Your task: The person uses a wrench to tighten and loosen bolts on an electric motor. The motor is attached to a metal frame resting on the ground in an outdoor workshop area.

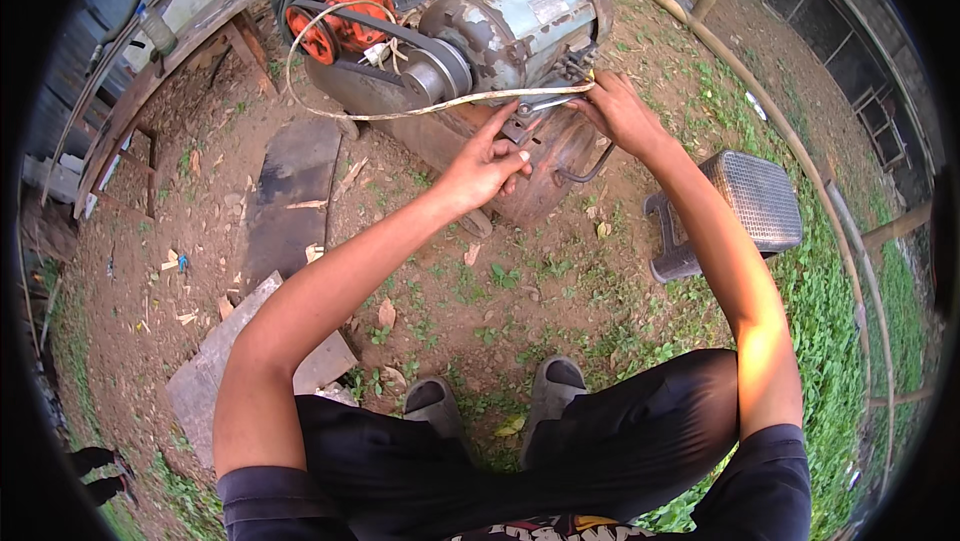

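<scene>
An old blue-grey electric motor [520,21] with peeling paint is mounted on a rusty air compressor tank [540,176]. My right hand [622,116] is closed around one end of a silver wrench [550,102], just below the motor's side. The wrench's other end lies at the metal bracket [518,129] under the motor. My left hand [487,163] is beside that bracket, index finger stretched toward the wrench's end and thumb apart; I see nothing held in it. A pale cable [440,106] loops in front of the pulley [437,76] and runs to my right hand.
A black belt [385,16] links the pulley to an orange compressor pump [345,1]. To the right stands a grey plastic stool [755,201]. Flat boards [290,196] lie on the dirt at left, near a wooden bench [170,71]. A bamboo rail [765,91] curves along the right.
</scene>
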Available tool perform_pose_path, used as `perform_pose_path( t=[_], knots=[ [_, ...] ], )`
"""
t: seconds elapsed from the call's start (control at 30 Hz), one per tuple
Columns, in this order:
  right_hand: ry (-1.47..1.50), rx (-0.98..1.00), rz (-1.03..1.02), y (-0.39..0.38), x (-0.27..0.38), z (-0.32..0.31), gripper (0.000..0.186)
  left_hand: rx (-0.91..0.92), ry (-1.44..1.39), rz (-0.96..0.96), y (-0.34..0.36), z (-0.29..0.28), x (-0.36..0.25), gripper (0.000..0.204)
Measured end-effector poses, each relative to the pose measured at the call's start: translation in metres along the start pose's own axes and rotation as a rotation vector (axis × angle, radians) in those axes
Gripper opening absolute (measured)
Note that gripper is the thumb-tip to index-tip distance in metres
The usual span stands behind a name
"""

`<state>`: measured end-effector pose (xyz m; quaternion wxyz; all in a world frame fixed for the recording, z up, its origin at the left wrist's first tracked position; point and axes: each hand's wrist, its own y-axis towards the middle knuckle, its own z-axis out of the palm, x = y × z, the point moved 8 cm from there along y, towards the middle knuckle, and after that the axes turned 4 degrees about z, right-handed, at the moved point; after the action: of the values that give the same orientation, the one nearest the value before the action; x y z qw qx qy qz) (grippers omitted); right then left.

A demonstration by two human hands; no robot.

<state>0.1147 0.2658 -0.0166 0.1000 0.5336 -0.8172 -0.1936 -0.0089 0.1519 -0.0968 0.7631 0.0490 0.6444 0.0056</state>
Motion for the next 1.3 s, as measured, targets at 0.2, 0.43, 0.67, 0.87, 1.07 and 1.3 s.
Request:
perform_pose_path(
  t=[0.2, 0.43, 0.67, 0.87, 1.07, 1.3],
  knots=[
    [-0.153, -0.103, -0.044, -0.006, 0.004, 0.001, 0.027, 0.01, 0.065, -0.009, -0.009, 0.014, 0.002, 0.088],
    [-0.087, -0.149, -0.029, -0.008, 0.003, 0.0, 0.026, 0.023, -0.117, -0.058, -0.007, 0.01, -0.001, 0.087],
    [-0.077, -0.166, -0.063, -0.008, -0.004, 0.002, 0.024, 0.029, -0.107, -0.042, -0.008, 0.014, -0.003, 0.089],
    [-0.058, -0.262, -0.076, -0.011, -0.003, 0.002, 0.024, 0.035, -0.066, -0.008, -0.008, 0.013, -0.003, 0.089],
    [-0.088, -0.287, -0.08, -0.011, -0.002, 0.001, 0.026, 0.037, -0.072, -0.002, -0.006, 0.012, -0.003, 0.089],
    [-0.068, -0.309, -0.048, -0.013, 0.001, 0.002, 0.027, 0.037, -0.013, 0.027, -0.011, 0.015, -0.003, 0.089]
  ],
)
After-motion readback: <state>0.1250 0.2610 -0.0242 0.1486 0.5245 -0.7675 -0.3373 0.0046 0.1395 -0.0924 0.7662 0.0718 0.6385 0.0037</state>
